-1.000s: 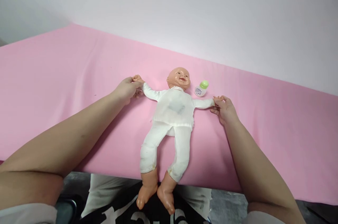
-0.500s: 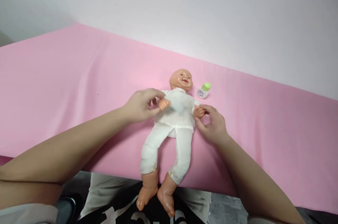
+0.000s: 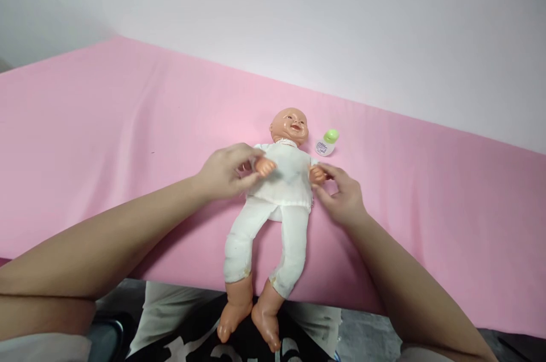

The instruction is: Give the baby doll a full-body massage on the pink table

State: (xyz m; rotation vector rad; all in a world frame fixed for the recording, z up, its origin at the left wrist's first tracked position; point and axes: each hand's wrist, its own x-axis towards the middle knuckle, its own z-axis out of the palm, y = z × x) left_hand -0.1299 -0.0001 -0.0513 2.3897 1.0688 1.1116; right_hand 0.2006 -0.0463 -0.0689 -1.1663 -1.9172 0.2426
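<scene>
- The left hand [image 3: 226,171] has its fingers [image 3: 247,164] pinched around the doll's small plastic hand, holding it folded in over the chest.
- The right hand [image 3: 341,194] has its fingertips [image 3: 326,171] closed on the doll's other hand at the side of the torso.
- The doll [image 3: 281,180] lies face up on the pink cloth [image 3: 106,123]. Its long axis runs away from the person: the head points to the far side, and the bare feet hang over the near edge.
- A small white bottle [image 3: 326,143] with a green cap lies just beside the doll's head, on the right; what it holds cannot be told.
- Both forearms reach in from the near corners, bare and angled inward toward the doll.
</scene>
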